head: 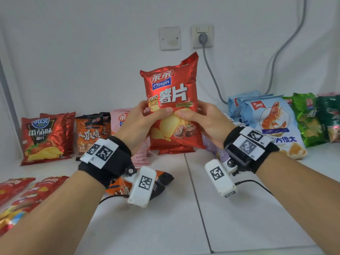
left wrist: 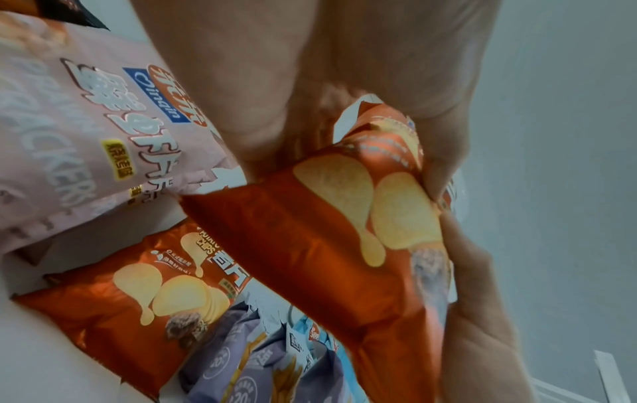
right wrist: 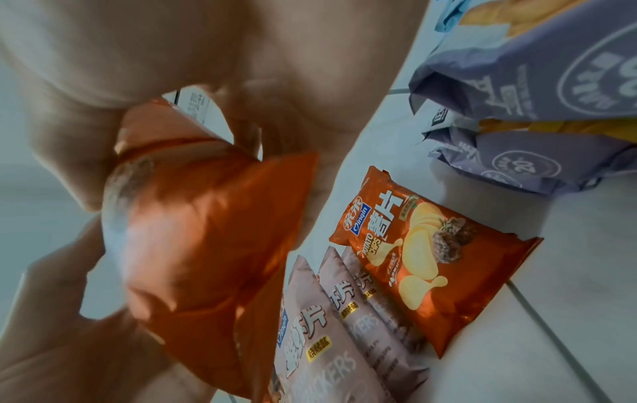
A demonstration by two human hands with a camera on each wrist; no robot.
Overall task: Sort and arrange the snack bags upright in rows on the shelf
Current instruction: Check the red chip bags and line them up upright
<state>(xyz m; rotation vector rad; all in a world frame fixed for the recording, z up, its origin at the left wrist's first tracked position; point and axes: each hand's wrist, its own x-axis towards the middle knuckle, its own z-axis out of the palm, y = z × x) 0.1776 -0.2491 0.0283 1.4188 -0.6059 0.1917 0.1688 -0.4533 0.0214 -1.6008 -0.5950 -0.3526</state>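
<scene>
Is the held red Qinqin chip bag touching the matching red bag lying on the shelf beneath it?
Apart. In the right wrist view the red Qinqin chip bag, gripped by both hands, hangs clear of the matching red bag, with white shelf showing between them.

white shelf (head: 239, 208) — snack bags (head: 46, 137) along the back, some lying flat
</scene>
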